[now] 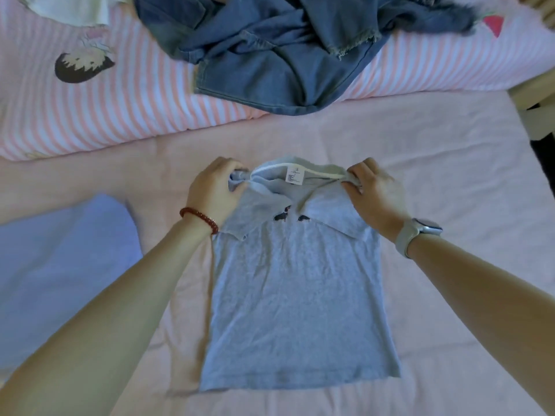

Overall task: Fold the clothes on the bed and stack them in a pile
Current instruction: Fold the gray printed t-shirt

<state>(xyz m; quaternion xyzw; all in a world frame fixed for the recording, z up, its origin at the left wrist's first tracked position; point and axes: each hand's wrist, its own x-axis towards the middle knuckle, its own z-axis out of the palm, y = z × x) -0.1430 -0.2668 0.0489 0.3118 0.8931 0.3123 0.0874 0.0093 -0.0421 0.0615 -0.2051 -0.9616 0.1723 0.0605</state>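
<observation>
Your left hand pinches the left shoulder of the light grey short-sleeved cotton T-shirt, fingers curled into the bunched fabric beside the collar. Your right hand does the same at the right shoulder, thumb and fingers closed on a gathered fold of cloth. Between your two hands the neckline is pulled taut, and the small white label inside the collar faces up.

The T-shirt lies flat on the pale pink bed sheet, directly in front of you, with its hem nearest you and its collar farthest. Both sleeves are already folded inward across the chest, so the body forms a narrow upright rectangle. A dark printed motif peeks out between the folded sleeve flaps, mostly covered.

You wear a dark red beaded bracelet on your left wrist and a grey-strapped smartwatch on your right.

To the left of the T-shirt, apart from it, a lavender-blue cloth lies smooth on the sheet; whether it is a folded garment you cannot tell. Beyond the shirt runs a pink and white striped quilt with a cartoon print, and on top of it sits a crumpled heap of blue denim garments with a frayed edge. A white cloth shows at the far left corner.
</observation>
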